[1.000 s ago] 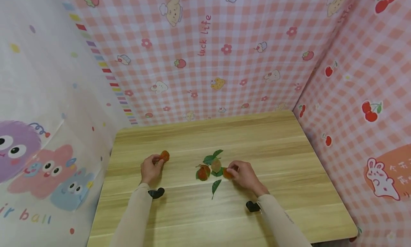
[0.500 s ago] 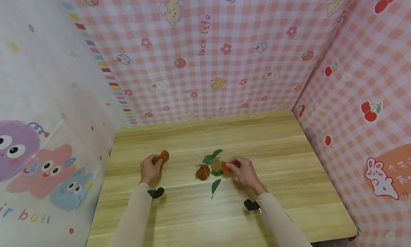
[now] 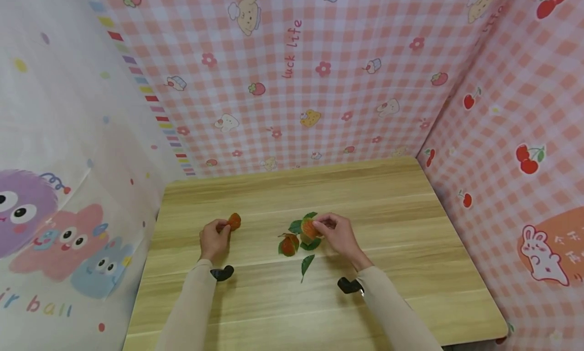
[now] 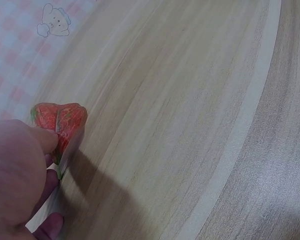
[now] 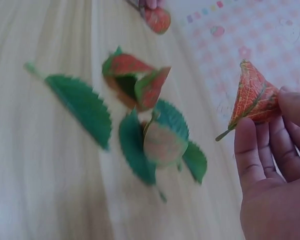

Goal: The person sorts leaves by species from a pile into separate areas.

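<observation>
At the table's left, my left hand (image 3: 214, 241) pinches a red-orange veined leaf (image 4: 65, 117) between thumb and fingers, close over the wood. My right hand (image 3: 341, 235) holds another red-orange leaf (image 5: 252, 95) by its edge, its short stem pointing away from the palm. In the head view this leaf overlaps the middle pile and mostly hides a pale tan leaf (image 5: 165, 145). Green serrated leaves (image 5: 132, 150) lie around the tan one. Beside them sits a curled red-and-green leaf (image 3: 288, 245). A single green leaf (image 3: 307, 264) lies nearer the front.
The wood-grain table (image 3: 388, 188) carries all the leaves. A pink checked cloth (image 3: 292, 97) stands along its back and right, and a white printed sheet (image 3: 118, 163) along the left. Black wrist cameras (image 3: 222, 274) hang beneath both forearms.
My right hand has moved left and slightly back with its red-orange leaf, from beside the pile to over the tan leaf. The left hand has stayed in place.
</observation>
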### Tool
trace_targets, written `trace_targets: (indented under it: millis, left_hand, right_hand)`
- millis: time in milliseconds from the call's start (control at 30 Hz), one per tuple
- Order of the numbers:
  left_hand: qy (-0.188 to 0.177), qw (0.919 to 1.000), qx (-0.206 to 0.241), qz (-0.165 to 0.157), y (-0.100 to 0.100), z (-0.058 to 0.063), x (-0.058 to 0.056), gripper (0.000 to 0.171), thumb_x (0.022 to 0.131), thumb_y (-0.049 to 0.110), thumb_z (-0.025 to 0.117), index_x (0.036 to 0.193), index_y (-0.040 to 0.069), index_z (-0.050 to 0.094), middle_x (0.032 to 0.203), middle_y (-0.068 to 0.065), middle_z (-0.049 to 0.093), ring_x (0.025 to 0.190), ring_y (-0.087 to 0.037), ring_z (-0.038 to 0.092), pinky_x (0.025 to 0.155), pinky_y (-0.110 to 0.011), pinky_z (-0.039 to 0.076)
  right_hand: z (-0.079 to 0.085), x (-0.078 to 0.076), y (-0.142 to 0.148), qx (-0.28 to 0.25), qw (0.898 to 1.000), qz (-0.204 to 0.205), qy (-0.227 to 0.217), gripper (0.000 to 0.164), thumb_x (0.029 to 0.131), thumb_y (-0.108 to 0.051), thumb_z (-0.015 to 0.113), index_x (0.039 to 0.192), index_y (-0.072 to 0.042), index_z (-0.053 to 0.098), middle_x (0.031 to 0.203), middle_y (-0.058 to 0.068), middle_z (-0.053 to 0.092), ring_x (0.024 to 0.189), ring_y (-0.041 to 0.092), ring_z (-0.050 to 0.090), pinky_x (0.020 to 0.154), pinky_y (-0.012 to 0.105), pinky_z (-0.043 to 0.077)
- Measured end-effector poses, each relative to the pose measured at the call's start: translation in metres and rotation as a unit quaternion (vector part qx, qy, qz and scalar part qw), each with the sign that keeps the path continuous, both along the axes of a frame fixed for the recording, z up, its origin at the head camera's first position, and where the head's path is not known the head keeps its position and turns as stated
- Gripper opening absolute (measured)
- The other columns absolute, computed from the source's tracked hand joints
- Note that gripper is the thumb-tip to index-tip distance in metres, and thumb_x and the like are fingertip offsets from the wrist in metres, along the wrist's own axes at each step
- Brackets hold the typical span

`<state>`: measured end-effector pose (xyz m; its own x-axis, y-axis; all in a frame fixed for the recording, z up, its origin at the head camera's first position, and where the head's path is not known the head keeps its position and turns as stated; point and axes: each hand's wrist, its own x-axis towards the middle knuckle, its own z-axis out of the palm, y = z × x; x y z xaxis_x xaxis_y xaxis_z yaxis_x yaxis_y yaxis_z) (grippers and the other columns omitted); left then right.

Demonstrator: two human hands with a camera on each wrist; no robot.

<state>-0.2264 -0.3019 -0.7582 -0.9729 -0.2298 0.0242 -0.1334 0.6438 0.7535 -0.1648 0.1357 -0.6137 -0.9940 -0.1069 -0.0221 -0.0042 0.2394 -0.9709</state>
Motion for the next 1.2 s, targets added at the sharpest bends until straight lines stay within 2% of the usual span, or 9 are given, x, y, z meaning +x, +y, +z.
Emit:
trace_targets:
  millis: [133,300,500,633,767,933,1033,1200]
  left_hand:
    - [0.002,1.0000,-0.001,0.001,-0.002,-0.002,0.000,0.012,0.106,0.024,0.080,0.112,0.016,0.085,0.108,-0.008,0.086,0.103,-0.033,0.081,0.098,-0.055,0.063]
    - [0.005,1.0000,-0.003,-0.004,-0.003,-0.003,-0.001,0.013,0.106,0.023,0.079,0.113,0.015,0.085,0.108,-0.010,0.086,0.103,-0.034,0.080,0.098,-0.056,0.063]
    - [-0.002,1.0000,0.002,-0.003,-0.003,0.001,0.001,0.013,0.106,0.024,0.079,0.114,0.015,0.085,0.109,-0.010,0.086,0.104,-0.035,0.080,0.099,-0.056,0.063]
    - [0.001,1.0000,0.005,-0.007,-0.003,0.002,0.001,0.012,0.106,0.024,0.078,0.113,0.016,0.085,0.109,-0.010,0.087,0.104,-0.034,0.080,0.099,-0.057,0.063]
    - [0.002,0.9999,0.009,-0.008,-0.004,0.002,0.000,0.011,0.105,0.024,0.079,0.111,0.016,0.085,0.108,-0.009,0.087,0.104,-0.034,0.081,0.100,-0.056,0.063]
    - [0.005,0.9999,0.009,-0.011,-0.003,0.002,0.001,0.011,0.105,0.021,0.079,0.111,0.014,0.085,0.108,-0.011,0.086,0.104,-0.035,0.080,0.098,-0.057,0.063]
    - [0.000,0.9999,0.008,-0.007,-0.002,0.003,0.002,0.012,0.106,0.021,0.079,0.112,0.013,0.085,0.108,-0.010,0.086,0.103,-0.033,0.080,0.098,-0.055,0.063]
    - [0.007,1.0000,-0.004,-0.005,0.001,0.007,0.005,0.013,0.106,0.022,0.079,0.113,0.014,0.086,0.106,-0.008,0.086,0.098,-0.026,0.079,0.093,-0.048,0.063]
  right_hand:
    - [0.006,-0.004,-0.012,-0.035,0.999,0.007,-0.027,0.014,0.108,-0.011,0.077,0.116,0.001,0.079,0.112,0.021,0.083,0.088,0.010,0.077,0.087,0.044,0.070]
    - [0.010,-0.007,-0.028,-0.065,0.996,0.005,-0.061,0.014,0.106,-0.004,0.077,0.119,0.003,0.078,0.112,0.019,0.083,0.091,0.010,0.079,0.090,0.046,0.070]
    - [0.012,-0.010,-0.049,-0.106,0.989,0.005,-0.107,0.015,0.106,-0.002,0.076,0.120,0.005,0.077,0.108,0.019,0.083,0.086,0.016,0.080,0.091,0.047,0.071]
    - [0.014,-0.010,-0.065,-0.150,0.978,-0.002,-0.146,0.016,0.108,-0.001,0.074,0.122,0.006,0.074,0.107,0.014,0.081,0.083,0.018,0.080,0.091,0.043,0.071]
    - [0.012,-0.010,-0.081,-0.206,0.961,-0.009,-0.182,0.017,0.109,0.000,0.070,0.125,0.009,0.071,0.106,0.010,0.077,0.086,0.017,0.079,0.089,0.035,0.071]
    - [0.006,-0.010,-0.099,-0.237,0.949,-0.003,-0.210,0.019,0.110,0.000,0.069,0.127,0.009,0.069,0.104,0.006,0.076,0.090,0.015,0.077,0.087,0.029,0.070]
    - [0.001,-0.009,-0.109,-0.230,0.948,-0.009,-0.218,0.019,0.109,-0.002,0.071,0.126,0.007,0.071,0.103,0.006,0.079,0.089,0.015,0.078,0.089,0.031,0.070]
    - [-0.007,-0.007,-0.125,-0.197,0.956,-0.019,-0.215,0.017,0.108,-0.004,0.075,0.122,0.005,0.074,0.102,0.010,0.083,0.087,0.014,0.078,0.090,0.034,0.070]
